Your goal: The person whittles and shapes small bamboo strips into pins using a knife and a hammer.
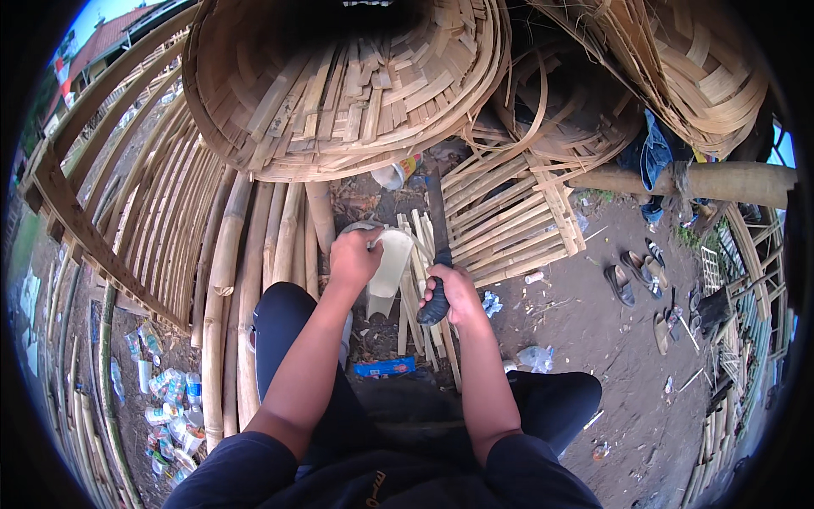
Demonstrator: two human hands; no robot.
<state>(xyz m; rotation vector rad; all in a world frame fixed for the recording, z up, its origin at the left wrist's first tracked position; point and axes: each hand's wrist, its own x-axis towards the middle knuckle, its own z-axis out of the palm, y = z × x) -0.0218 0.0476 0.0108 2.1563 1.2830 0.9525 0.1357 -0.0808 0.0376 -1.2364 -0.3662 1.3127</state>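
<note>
My right hand is wrapped round the black, bound handle of a machete, whose long dark blade points away from me. To its left, my left hand grips the upper end of a pale split piece of bamboo, which stands tilted with its smooth hollow side showing. Blade and bamboo piece are apart. Thin bamboo strips lie between the two, below my hands. My fingers hide part of the bamboo's top edge.
Large woven bamboo baskets crowd the far side. Long bamboo poles and a slatted frame stand left, with plastic cups beside them. A slatted panel lies beyond my right hand. Sandals and a blue wrapper are on the ground.
</note>
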